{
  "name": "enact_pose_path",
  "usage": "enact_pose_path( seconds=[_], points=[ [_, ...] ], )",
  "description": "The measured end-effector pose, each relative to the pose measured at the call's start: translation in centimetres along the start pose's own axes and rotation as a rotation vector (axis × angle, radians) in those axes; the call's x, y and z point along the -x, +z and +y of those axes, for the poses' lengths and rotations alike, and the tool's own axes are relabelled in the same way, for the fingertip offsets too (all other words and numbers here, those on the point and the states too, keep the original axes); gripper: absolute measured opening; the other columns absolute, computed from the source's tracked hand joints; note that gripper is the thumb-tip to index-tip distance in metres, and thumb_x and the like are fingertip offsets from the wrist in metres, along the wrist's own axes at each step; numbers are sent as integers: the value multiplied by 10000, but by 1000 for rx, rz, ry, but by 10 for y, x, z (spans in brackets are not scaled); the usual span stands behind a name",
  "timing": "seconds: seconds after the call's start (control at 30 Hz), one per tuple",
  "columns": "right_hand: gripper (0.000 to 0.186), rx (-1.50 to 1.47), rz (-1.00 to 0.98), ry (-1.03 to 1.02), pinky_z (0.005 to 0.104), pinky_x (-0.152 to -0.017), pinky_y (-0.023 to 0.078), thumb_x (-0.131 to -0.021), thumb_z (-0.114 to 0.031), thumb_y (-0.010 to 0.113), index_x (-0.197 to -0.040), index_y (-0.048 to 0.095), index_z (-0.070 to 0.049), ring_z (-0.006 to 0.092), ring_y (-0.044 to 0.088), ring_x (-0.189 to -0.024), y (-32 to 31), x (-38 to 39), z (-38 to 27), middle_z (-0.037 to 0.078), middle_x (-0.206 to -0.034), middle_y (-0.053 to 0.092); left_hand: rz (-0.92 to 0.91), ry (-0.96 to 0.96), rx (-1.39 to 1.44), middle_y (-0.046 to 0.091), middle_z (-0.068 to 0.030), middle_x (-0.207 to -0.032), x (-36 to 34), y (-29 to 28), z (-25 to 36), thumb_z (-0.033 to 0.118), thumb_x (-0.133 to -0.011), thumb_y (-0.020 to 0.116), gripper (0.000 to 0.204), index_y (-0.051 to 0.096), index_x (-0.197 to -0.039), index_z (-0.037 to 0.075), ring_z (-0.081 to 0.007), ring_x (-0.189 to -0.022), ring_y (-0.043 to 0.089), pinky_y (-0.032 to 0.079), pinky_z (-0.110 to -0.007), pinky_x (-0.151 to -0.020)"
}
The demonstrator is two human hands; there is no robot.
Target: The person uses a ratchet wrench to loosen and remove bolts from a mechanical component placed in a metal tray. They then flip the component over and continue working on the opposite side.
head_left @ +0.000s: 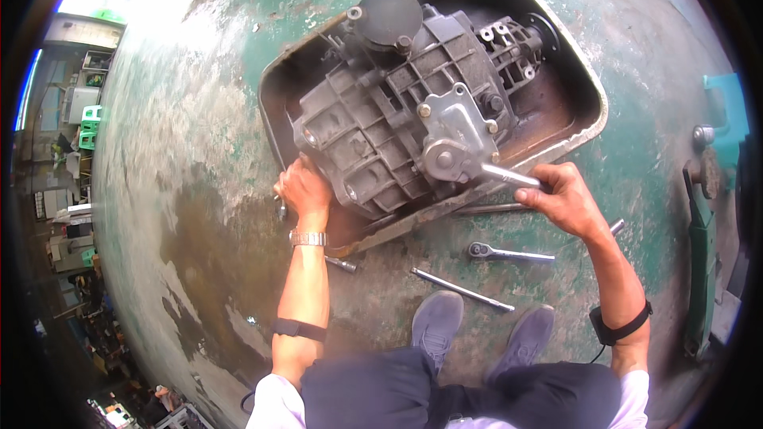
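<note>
A grey cast-metal gearbox (373, 151) lies in a scuffed metal tray (556, 148), with a round dark cover at its top and a bolted plate (453, 119) on its near right part. My right hand (560, 195) is closed round a steel lever (509, 176) that projects rightward from that plate. My left hand (304, 187), wearing a wristwatch, is curled at the gearbox's lower left, inside the tray's left edge; what its fingers hold is hidden. A small metal piece (282, 208) shows just left of that hand.
On the stained green floor (199, 151) lie a ratchet (509, 255), an extension bar (461, 288), a socket piece (342, 264) and another bar (485, 209). My shoes are below them. A green floor jack (699, 270) stands at the right; stools and shelving line the far left.
</note>
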State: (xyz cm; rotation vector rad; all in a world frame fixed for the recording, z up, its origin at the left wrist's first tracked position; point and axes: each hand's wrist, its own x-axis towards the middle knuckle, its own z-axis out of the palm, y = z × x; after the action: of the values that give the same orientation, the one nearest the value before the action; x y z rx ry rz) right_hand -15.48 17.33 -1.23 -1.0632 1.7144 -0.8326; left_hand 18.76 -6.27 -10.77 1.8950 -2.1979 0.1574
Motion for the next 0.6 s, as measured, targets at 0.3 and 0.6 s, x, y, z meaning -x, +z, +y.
enact_pose_path(
  seconds=[0.3,0.6],
  points=[
    [386,-563,113,62,214,-465,264,-988,-400,567,-830,599,-49,28,333,-511,37,37,26,-73,-580,412,1,-5,9,694,-185,-873,-1,-1,2,264,-957,445,355,678,-818,34,-394,-862,619,398,-505,-802],
    [355,-914,77,229,204,-436,267,-998,-393,548,-844,571,-74,30,342,-484,97,47,18,-70,-578,409,-9,-20,5,696,-199,-878,-2,-2,4,281,-973,426,409,703,-842,9,-399,-870,622,397,-517,-816]
  ],
)
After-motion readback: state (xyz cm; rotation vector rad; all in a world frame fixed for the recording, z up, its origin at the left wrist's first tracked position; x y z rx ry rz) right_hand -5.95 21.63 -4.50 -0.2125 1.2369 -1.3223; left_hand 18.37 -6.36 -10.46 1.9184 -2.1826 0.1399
